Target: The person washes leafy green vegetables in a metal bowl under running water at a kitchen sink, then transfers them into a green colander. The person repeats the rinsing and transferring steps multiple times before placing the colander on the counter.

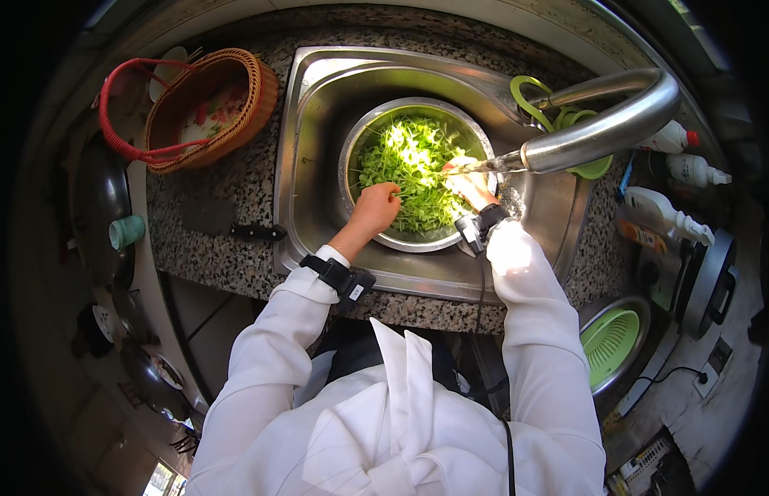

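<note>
A round metal basin [415,246] stands in the stainless steel sink [322,186], filled with leafy greens [409,161]. Water runs from the faucet [583,149] across the basin's right side, near my right hand [468,183]. That hand is among the greens at the right; bright glare and the leaves hide its fingertips, so its grip is unclear. My left hand [378,204] is over the basin's lower left part, fingers curled down at the edge of the greens. Whether it pinches a stem cannot be told.
To the left on the granite counter [242,266] are a wicker basket [260,105] with a red handle and a knife [257,232] beside the sink. Several bottles [688,168] line the right side. A green colander [611,347] sits in a metal bowl at the lower right.
</note>
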`<state>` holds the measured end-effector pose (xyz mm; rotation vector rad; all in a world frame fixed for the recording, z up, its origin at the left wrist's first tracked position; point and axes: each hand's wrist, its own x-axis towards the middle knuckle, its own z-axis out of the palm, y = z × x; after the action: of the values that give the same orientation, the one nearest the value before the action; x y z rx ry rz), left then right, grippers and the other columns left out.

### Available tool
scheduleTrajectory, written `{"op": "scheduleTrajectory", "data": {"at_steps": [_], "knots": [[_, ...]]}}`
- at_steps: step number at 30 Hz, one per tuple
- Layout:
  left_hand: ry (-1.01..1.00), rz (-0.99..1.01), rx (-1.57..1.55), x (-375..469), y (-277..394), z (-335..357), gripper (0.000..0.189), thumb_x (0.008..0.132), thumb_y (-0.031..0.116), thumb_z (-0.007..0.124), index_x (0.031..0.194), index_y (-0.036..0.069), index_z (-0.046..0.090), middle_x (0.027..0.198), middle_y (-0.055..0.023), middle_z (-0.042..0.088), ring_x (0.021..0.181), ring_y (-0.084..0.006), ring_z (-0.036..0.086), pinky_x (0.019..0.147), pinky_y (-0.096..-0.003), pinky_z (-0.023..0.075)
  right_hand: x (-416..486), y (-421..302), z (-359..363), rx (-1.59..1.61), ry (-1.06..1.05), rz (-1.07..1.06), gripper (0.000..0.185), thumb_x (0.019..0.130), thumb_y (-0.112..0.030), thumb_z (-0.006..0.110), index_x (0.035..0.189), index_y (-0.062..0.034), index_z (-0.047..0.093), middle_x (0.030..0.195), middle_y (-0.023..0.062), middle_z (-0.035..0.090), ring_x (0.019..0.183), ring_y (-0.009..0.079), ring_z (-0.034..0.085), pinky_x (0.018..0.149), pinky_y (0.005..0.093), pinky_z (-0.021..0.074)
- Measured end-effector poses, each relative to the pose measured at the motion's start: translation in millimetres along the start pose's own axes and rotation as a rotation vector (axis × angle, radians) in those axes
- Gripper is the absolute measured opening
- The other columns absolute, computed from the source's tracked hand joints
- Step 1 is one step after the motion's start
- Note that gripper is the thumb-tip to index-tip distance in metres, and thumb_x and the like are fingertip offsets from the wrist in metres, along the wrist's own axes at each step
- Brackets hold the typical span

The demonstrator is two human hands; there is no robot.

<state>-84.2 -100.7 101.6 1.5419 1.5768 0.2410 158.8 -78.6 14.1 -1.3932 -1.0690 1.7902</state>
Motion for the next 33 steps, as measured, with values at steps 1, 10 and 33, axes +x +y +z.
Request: {"op": "scheduleTrajectory", "data": {"at_steps": [1,10,33], "knots": [[0.011,0.000,-0.033,2.5,-2.5,-1.5,0.026,0.079,0.013,0.059,0.101,0.001,0.065,0.082,-0.0168,0.066,0.075,-0.0265,0.064,0.070,-0.0347,0.0498,-5.8,-10.2,-0.9,-0.030,0.015,-0.019,0.013,0.084,-0.013,0.061,0.092,-0.0023,0.060,0.071,0.0004,0.057,0.056,0.0061,0.050,0.047,0.0207,0.0399],[-0.024,-0.139,-0.141,18.8,-3.6,-13.9,0.023,0.082,0.020,0.060,0.083,-0.002,0.065,0.069,-0.0079,0.065,0.062,-0.0140,0.061,0.061,-0.0287,0.0470,-37.4,-61.6,-7.6,-0.645,0.057,-0.218,0.013,0.082,-0.014,0.062,0.087,-0.0015,0.064,0.068,0.0056,0.059,0.058,0.0149,0.054,0.053,0.0310,0.0457],[-0.002,-0.063,-0.111,6.0,-11.3,-14.5,0.021,0.081,0.020,0.063,0.088,0.000,0.065,0.071,-0.0076,0.065,0.064,-0.0135,0.061,0.062,-0.0279,0.0481,-2.7,5.4,10.0,0.088,0.146,0.028,0.010,0.081,-0.013,0.063,0.077,-0.0040,0.063,0.068,0.0012,0.057,0.058,0.0097,0.052,0.048,0.0249,0.0393]]}}
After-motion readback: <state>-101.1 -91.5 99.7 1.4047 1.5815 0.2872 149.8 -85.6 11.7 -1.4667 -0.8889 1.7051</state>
